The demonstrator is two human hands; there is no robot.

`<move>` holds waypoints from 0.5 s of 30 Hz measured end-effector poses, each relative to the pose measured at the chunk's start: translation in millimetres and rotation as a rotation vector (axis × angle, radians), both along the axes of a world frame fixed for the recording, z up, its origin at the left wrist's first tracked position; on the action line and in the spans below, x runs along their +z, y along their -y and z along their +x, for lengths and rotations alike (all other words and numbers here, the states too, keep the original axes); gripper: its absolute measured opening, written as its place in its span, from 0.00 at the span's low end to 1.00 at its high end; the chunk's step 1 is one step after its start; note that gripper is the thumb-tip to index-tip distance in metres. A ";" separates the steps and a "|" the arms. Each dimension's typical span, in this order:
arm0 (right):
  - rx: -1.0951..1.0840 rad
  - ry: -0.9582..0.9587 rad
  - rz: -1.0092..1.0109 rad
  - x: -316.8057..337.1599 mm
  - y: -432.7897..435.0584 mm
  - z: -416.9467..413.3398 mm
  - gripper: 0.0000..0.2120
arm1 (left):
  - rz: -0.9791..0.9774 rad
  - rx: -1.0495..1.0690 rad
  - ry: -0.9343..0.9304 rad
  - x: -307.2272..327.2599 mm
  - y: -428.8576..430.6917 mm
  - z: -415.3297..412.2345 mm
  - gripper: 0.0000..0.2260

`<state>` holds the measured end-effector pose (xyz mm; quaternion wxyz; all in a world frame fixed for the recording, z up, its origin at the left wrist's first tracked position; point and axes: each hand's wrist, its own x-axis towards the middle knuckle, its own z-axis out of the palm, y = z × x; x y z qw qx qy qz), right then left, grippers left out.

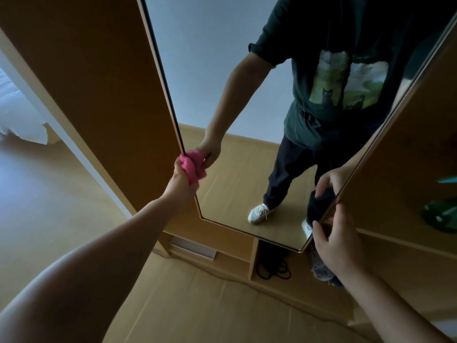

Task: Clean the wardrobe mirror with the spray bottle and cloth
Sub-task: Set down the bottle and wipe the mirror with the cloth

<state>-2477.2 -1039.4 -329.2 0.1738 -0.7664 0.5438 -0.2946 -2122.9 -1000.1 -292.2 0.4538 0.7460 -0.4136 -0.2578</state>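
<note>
Cloth on mirror's left edge.
Left hand (181,179) fisted around pink cloth (191,167) against mirror (222,82); right hand (332,241) pinches the mirror's right edge, fingers curled.

Black cord (273,267) in open wooden cubby (254,256); white bedding (17,112) far left.

The left hand (181,178) presses a pink cloth (192,167) against the mirror (222,70); the right hand (332,241) grips its edge.
</note>
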 end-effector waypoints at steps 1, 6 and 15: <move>0.001 0.002 0.009 -4.8 -0.1 -0.6 0.27 | 0.030 -0.003 -0.039 -4.2 1.7 3.0 0.27; -0.013 -0.007 0.058 -28.9 -0.7 -3.0 0.27 | 0.061 0.029 -0.164 -21.1 1.0 4.7 0.26; 0.001 -0.003 0.079 -60.3 0.8 -4.0 0.26 | 0.233 -0.015 -0.061 -69.3 5.3 16.7 0.35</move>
